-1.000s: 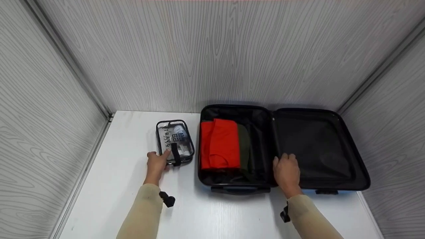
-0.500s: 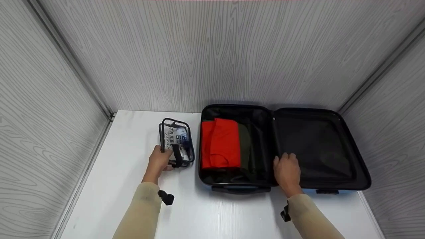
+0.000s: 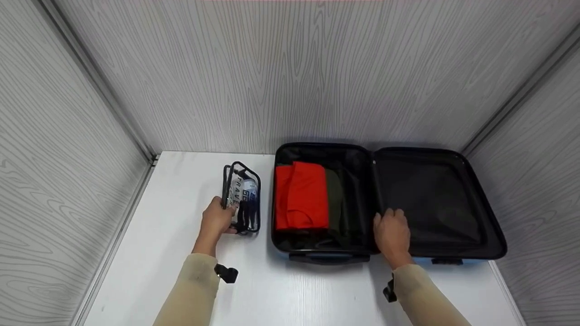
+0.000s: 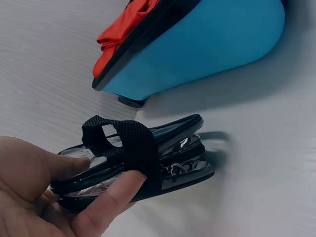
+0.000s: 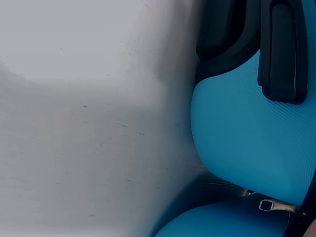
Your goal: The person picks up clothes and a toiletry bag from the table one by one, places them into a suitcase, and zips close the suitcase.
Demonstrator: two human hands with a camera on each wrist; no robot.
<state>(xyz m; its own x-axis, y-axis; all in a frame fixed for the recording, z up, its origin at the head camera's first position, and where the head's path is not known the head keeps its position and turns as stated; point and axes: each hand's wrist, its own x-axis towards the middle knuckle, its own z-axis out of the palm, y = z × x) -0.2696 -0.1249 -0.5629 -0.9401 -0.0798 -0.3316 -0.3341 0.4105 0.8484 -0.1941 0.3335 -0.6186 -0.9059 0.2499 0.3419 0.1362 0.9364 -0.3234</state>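
In the head view my left hand (image 3: 216,217) grips a clear travel pouch (image 3: 244,199) with black edging and printed letters, tilted up on its side. The left wrist view shows the pouch's black strap (image 4: 140,143), with thumb and fingers pinching the end of the pouch. Small containers show through its clear wall. To the right lies an open suitcase (image 3: 353,199), black inside and blue outside. My right hand (image 3: 392,234) holds its edge near the hinge, fingers curled over; the fingertips are partly hidden. A folded red garment (image 3: 308,194) lies in the left half.
A dark green folded cloth (image 3: 334,199) shows beside the red garment. The suitcase's carry handle (image 3: 329,259) faces the front. White table (image 3: 290,294) surface runs along the front, and grey wood-grain walls (image 3: 290,77) stand behind and at both sides.
My left hand has closed further round the travel pouch and turned it from lying flat to standing tilted on its side. My right hand and the suitcase have stayed in place.
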